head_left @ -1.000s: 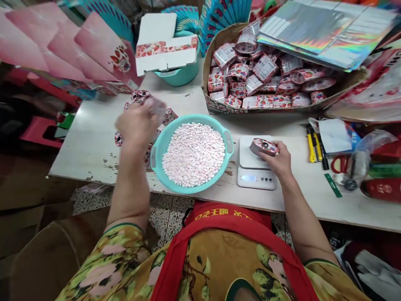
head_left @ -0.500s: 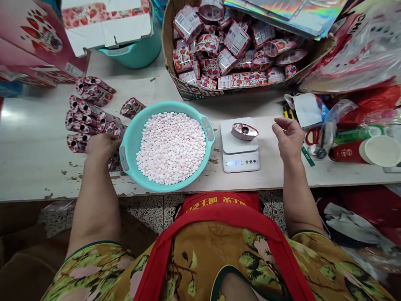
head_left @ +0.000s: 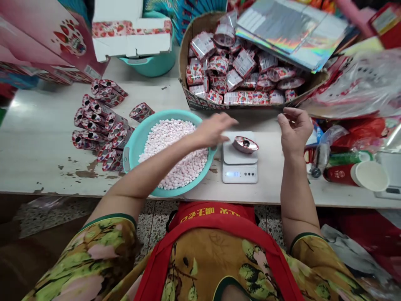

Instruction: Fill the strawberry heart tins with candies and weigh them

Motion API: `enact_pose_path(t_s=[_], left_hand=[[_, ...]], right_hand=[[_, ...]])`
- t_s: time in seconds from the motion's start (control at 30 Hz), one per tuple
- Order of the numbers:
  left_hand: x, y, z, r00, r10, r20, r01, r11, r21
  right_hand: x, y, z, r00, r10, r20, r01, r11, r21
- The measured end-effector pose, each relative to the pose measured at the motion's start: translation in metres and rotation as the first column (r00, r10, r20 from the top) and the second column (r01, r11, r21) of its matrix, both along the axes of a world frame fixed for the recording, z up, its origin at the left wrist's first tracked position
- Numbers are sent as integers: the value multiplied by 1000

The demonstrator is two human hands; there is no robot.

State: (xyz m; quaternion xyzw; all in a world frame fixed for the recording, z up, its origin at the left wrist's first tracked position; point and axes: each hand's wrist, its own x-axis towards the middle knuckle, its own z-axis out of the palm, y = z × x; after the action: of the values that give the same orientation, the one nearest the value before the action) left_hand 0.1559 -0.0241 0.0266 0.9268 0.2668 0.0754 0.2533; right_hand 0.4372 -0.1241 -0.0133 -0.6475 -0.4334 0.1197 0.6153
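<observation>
Oval packet (head_left: pixel 246 145) rests on the white scale (head_left: pixel 230 156), dark hole facing up. Across from it, the left hand (head_left: pixel 216 129) hangs over the right side of the turquoise bowl (head_left: pixel 135 146) of pale pellets (head_left: pixel 169 133), fingers spread, short of the packet. The right hand (head_left: pixel 296 131) is raised beyond the scale, thumb apart from loosely curled fingers. Similar packets (head_left: pixel 94 121) crowd the counter (head_left: pixel 40 138).

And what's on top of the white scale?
One printed oval pack sits on the scale. It hides the part of the scale directly beneath it, and its own underside can't be seen.
</observation>
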Motion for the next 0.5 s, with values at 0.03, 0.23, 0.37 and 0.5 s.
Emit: enact_pose_path(t_s=[0.03, 0.23, 0.37, 0.5], left_hand=[[27, -7, -9, 988, -140, -58, 142, 989, 31], [74, -24, 0, 925, -212, -314, 245, 967, 72], [-15, -5, 54, 979, 194, -69, -172, 956, 239], [-143, 0, 89, 727, 680, 98, -656, 645, 392]], right_hand=[[2, 11, 4, 998, -7, 58, 7, 1000, 4], [26, 113, 42, 821, 105, 562, 46, 968, -248], [47, 170, 49, 673, 331, 662, 106, 842, -529], [65, 206, 34, 779, 273, 565, 148, 795, -588]])
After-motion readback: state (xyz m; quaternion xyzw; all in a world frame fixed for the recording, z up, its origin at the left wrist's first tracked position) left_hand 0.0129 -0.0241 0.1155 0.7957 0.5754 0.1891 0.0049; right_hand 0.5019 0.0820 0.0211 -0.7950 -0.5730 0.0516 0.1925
